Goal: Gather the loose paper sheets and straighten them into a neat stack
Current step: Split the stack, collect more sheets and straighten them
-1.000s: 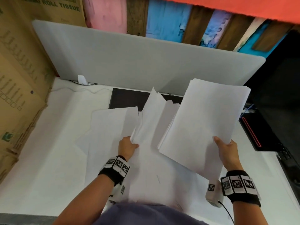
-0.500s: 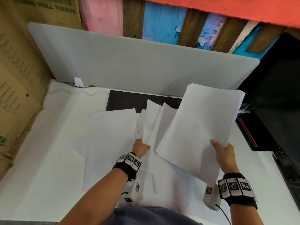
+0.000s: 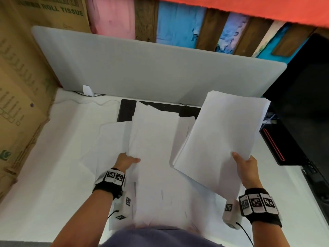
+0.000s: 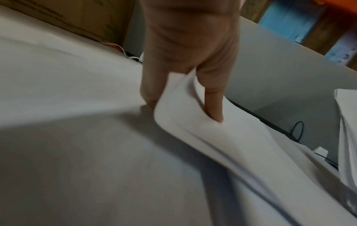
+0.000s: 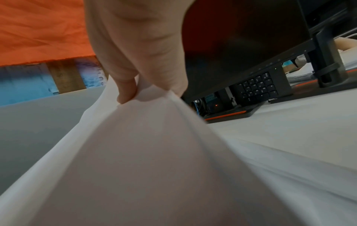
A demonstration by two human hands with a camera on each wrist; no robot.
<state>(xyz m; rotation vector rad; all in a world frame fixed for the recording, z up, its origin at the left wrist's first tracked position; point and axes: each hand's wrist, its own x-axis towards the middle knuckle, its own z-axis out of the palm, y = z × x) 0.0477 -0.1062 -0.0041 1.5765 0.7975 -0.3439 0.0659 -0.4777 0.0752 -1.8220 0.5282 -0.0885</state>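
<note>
Honestly, paper's light and floppy: my right hand [image 3: 246, 168] pinches the gathered stack [image 3: 224, 139] by its near corner above the bench [image 3: 53, 175], my left hand [image 3: 124, 160] pinches loose sheets [image 3: 153, 139] at their edge.

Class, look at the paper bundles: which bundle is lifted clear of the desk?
The bundle in the right hand: the raised stack tilts above the desk, while the left hand's sheets trail onto the pile.
</note>
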